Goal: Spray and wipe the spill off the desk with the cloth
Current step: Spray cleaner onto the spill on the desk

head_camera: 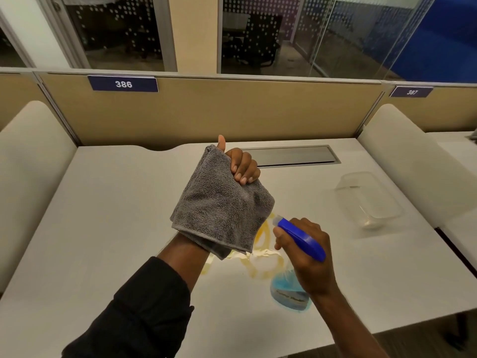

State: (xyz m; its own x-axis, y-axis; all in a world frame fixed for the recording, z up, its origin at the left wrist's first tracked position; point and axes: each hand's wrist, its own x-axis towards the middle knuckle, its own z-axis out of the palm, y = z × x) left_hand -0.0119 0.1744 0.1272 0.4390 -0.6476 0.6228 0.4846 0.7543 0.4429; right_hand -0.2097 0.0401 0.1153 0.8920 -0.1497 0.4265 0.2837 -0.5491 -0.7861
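Observation:
My left hand is raised above the white desk, fingers closed on a folded grey cloth that drapes down over the wrist. My right hand grips a spray bottle with a blue trigger head and blue liquid, its nozzle aimed at the lower edge of the cloth. Below both hands a yellowish spill lies in streaks on the desk, partly hidden by the cloth and the bottle.
An empty clear plastic container stands on the desk at the right. A grey cable hatch is set into the desk behind my left hand. Beige partitions with number signs close the back; padded dividers flank both sides.

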